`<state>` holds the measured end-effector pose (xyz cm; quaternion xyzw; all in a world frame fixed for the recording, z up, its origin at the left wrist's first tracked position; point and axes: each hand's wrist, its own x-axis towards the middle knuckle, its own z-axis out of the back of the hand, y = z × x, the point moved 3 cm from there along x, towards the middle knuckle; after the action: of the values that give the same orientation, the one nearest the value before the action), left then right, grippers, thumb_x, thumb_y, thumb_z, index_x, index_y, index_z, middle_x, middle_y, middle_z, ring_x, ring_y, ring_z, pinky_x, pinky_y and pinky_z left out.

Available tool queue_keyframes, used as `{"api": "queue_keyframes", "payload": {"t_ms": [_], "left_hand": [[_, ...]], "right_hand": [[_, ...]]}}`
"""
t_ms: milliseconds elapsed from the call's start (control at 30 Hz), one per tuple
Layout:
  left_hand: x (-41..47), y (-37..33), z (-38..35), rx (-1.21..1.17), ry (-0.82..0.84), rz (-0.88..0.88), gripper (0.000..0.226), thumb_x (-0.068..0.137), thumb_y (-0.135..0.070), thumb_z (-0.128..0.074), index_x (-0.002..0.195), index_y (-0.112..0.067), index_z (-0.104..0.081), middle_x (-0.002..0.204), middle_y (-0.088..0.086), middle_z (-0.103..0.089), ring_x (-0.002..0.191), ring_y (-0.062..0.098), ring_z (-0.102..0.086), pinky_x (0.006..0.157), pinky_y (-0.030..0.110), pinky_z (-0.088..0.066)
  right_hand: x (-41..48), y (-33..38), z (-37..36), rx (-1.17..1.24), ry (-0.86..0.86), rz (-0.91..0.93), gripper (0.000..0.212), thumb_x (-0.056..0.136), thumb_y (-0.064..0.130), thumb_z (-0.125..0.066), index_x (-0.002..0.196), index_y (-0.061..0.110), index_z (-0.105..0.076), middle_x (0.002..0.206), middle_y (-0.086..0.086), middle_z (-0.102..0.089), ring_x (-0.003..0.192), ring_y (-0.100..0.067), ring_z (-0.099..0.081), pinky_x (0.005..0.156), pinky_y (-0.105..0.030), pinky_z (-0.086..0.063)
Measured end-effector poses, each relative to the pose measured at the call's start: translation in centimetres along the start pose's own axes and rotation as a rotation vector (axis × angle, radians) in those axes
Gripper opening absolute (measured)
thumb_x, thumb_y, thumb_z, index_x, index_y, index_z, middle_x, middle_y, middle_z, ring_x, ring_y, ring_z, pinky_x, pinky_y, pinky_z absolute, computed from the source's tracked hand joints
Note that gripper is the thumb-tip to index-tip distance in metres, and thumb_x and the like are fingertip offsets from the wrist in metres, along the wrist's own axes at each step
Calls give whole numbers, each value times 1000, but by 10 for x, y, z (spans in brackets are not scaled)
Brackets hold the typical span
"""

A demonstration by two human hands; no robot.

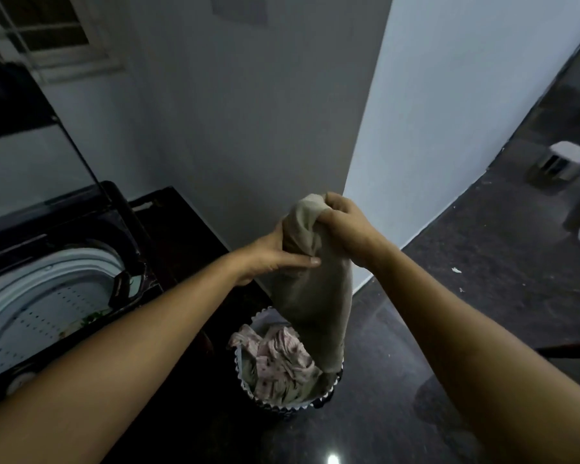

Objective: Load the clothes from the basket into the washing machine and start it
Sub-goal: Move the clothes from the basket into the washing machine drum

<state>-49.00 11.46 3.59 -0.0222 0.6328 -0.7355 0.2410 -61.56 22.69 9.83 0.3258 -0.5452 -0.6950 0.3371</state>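
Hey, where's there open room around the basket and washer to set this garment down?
Free: the dark floor right of the basket, toward the white wall, and the open washer drum. Crowded: the basket, filled with pink clothes, with the beige garment held by both the left hand and right hand hanging into it.

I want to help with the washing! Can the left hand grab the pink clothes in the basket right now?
Probably not yet. The left hand and right hand both grip the beige garment, held well above the basket. The pink clothes lie uncovered, so a freed hand could likely reach down.
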Motion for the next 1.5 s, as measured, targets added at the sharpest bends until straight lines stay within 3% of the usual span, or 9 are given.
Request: {"api": "queue_keyframes", "payload": {"t_ms": [133,367,533,867,1000,1100,1200,1333,1500], "left_hand": [[2,-34,-7,-172,-269,-64,33,85,-22,-77,117,-22,-68,112,4,-75,112,24,-69,90,34,-58],[-13,-94,12,-441,-291,-95,23,91,-32,-72,110,-20,-70,100,4,-77,90,22,-74,75,40,-60],[-34,-115,24,-472,-310,-138,25,91,-33,-73,112,-20,-70,110,7,-76,106,29,-72,92,56,-55],[-61,-144,64,-490,-382,-242,29,92,-30,-72,117,-16,-71,112,6,-76,106,26,-71,101,59,-50],[-62,-152,69,-557,-360,-251,38,92,-31,-72,125,-13,-68,116,8,-75,105,24,-71,101,55,-51],[-63,-162,68,-544,-317,-273,33,94,-31,-69,122,-15,-69,114,6,-75,101,20,-73,91,45,-58],[-69,-163,79,-431,-369,-294,23,92,-31,-71,112,-19,-72,109,2,-77,100,17,-73,89,44,-57],[-85,-138,111,-208,-461,-230,51,82,-41,-81,121,-11,-70,115,8,-76,110,23,-71,99,44,-55],[-120,-106,145,-142,-462,-144,40,86,-39,-75,119,-18,-70,111,-3,-77,107,14,-72,86,27,-57]], "right_hand": [[-7,21,5,-15,4,225,29,89,30,-76,110,16,-62,101,0,-71,95,-15,-68,81,-29,-58],[-23,-50,10,-542,26,278,70,78,57,-78,136,34,-46,131,8,-58,118,-12,-58,97,-38,-52],[-19,-41,-2,-459,-424,241,67,67,39,-80,121,30,-40,121,6,-42,104,-17,-52,81,-39,-50],[-18,7,-19,-238,-838,493,76,63,23,-84,129,16,-47,127,-4,-41,122,-24,-40,101,-42,-41],[-4,-20,-11,-329,-590,250,67,69,31,-76,128,19,-47,128,0,-44,119,-19,-41,93,-29,-37],[1,-63,-10,-540,-239,-82,36,76,33,-61,108,15,-58,114,-14,-61,100,-33,-57,85,-45,-52],[1,-73,-3,-395,-70,-355,30,94,23,-53,120,8,-60,113,-18,-67,99,-36,-64,89,-55,-57],[8,-22,-5,148,-60,-346,32,90,11,-43,105,8,-71,92,-17,-71,80,-31,-68,73,-48,-63],[19,53,-41,362,28,-231,37,100,12,-39,121,8,-69,104,-19,-68,86,-32,-68,65,-45,-60]]}}
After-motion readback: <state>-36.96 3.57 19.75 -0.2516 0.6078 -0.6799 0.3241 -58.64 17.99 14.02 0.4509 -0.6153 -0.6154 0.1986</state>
